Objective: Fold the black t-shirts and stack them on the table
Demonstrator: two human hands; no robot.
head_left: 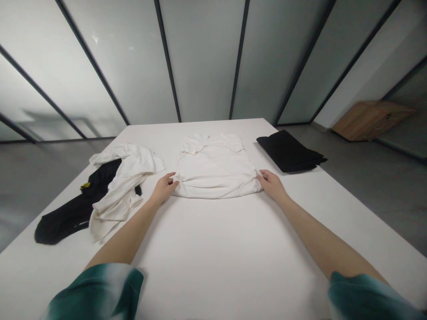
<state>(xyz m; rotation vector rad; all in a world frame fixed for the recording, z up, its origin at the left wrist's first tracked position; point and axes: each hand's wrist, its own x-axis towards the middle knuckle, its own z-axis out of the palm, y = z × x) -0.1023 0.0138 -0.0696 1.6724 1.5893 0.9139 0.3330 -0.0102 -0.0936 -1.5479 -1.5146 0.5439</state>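
Observation:
A white T-shirt (213, 166) lies spread on the table in front of me, its sleeves and collar at the far end. Its near edge is turned up in a loose, creased fold. At the left end of that edge, my left hand (166, 187) pinches the cloth between thumb and fingers. My right hand (271, 183) is closed on the opposite corner in the same way. Both arms reach forward, wide apart, and the cloth between the hands rests on the tabletop.
To the left lies a crumpled heap with a white garment (125, 178) over a black garment (71, 213) that shows a small yellow patch. A stack of folded black cloth (288, 150) sits at the right edge of the white table (213, 258). Frosted glass panels (203, 58) stand behind.

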